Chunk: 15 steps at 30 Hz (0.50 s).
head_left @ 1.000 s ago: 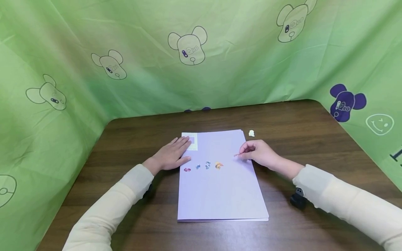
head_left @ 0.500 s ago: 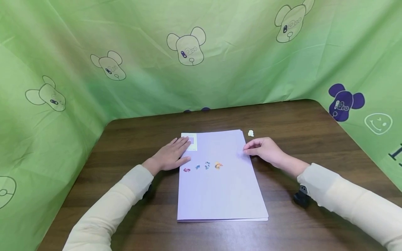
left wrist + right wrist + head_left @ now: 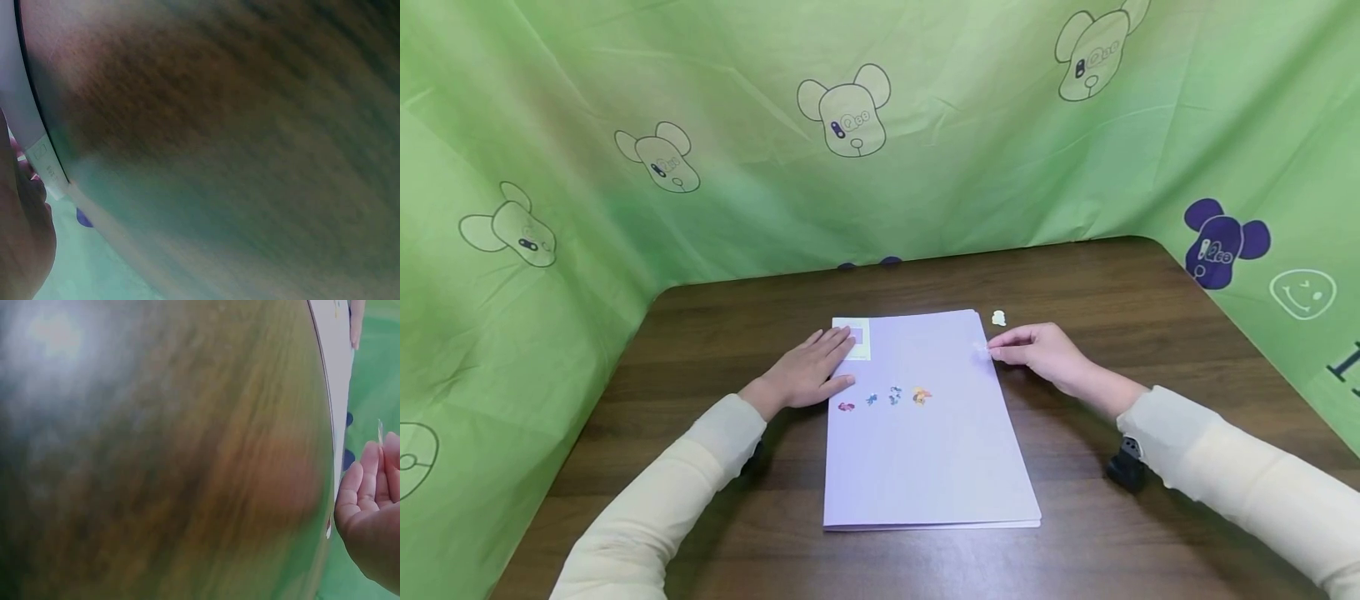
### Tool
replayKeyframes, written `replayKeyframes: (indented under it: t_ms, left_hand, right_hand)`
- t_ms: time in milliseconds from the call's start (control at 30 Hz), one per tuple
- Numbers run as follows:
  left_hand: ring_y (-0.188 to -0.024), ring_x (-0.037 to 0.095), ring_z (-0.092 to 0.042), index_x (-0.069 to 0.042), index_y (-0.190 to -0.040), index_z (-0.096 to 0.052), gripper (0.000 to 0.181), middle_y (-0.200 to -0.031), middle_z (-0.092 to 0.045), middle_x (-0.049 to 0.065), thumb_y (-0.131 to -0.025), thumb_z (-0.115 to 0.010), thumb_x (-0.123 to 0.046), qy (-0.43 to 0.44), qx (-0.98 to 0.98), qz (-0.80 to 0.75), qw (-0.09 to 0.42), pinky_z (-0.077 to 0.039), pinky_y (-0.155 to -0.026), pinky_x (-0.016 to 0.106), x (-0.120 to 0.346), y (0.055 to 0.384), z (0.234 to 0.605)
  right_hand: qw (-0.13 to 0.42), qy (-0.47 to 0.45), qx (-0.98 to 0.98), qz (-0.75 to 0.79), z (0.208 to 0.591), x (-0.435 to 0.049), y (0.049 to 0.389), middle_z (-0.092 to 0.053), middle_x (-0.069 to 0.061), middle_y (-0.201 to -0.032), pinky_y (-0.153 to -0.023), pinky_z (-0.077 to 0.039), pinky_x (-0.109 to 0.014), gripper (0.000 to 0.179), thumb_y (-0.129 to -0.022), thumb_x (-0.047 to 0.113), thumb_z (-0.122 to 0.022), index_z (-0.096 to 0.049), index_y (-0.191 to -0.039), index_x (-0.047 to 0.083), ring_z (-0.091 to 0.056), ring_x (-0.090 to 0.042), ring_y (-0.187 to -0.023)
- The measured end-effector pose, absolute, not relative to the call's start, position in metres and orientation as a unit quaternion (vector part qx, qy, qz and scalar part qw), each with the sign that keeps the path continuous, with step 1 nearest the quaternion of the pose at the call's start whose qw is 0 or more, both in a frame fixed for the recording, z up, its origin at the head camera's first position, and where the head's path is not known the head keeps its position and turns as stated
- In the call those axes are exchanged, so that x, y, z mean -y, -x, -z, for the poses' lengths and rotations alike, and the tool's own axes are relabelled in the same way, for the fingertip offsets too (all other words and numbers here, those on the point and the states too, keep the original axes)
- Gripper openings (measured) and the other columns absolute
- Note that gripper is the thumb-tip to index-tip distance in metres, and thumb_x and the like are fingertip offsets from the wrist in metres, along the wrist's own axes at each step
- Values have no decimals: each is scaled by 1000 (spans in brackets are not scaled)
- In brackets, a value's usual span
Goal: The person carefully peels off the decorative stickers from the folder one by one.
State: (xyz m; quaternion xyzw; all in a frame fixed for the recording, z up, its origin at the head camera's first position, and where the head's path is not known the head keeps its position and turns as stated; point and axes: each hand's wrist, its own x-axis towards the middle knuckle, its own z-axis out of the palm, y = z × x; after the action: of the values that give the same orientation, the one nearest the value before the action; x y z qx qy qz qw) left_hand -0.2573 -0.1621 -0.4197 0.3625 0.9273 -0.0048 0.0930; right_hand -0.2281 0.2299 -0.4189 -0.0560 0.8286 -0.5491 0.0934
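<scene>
A lavender paper folder (image 3: 925, 467) lies flat on the table, with a white label at its far left corner. Over that label and the left edge rests my left hand (image 3: 808, 367), palm down with fingers straight. Several small colourful stickers, among them an orange one (image 3: 922, 396) and a pink one (image 3: 847, 407), sit in a row across the folder. At the folder's right edge my right hand (image 3: 1045, 354) pinches a small, thin, pale sticker (image 3: 380, 432) between thumb and fingers. Its printed side cannot be made out. The left wrist view shows mostly blurred table and part of the hand.
A small white cut-out piece (image 3: 998, 318) lies on the wood just past the folder's far right corner. The brown table (image 3: 737, 525) extends around the folder. Green printed cloth (image 3: 925, 192) hangs behind and at both sides.
My right hand has drawn back from over the folder to its right edge, moving right and slightly away, still pinching the small sticker. The left hand has stayed in place.
</scene>
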Motion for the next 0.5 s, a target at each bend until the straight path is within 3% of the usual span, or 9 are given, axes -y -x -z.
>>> replayKeyframes:
  t_ms: [267, 500]
  left_hand:
    - [-148, 19, -2, -10, -157, -12, 77, -162, -7, 7, -100, -29, -59, -360, -928, 7, 95, -2, -117, 36, 162, 258, 419]
    - [-148, 20, -2, -10, -157, -13, 77, -162, -7, 7, -100, -29, -59, -358, -929, 5, 94, -3, -117, 36, 162, 257, 420]
  right_hand:
    - [74, 40, -822, 563, 419, -242, 233, -71, 3, -85, -65, -53, -24, 35, -85, 9, -74, -65, -110, -14, -64, -7, -74]
    - [75, 14, -784, 616, 416, -251, 239, -71, 2, -86, -74, -56, -26, 30, -86, 0, -71, -61, -108, -17, -66, -5, -77]
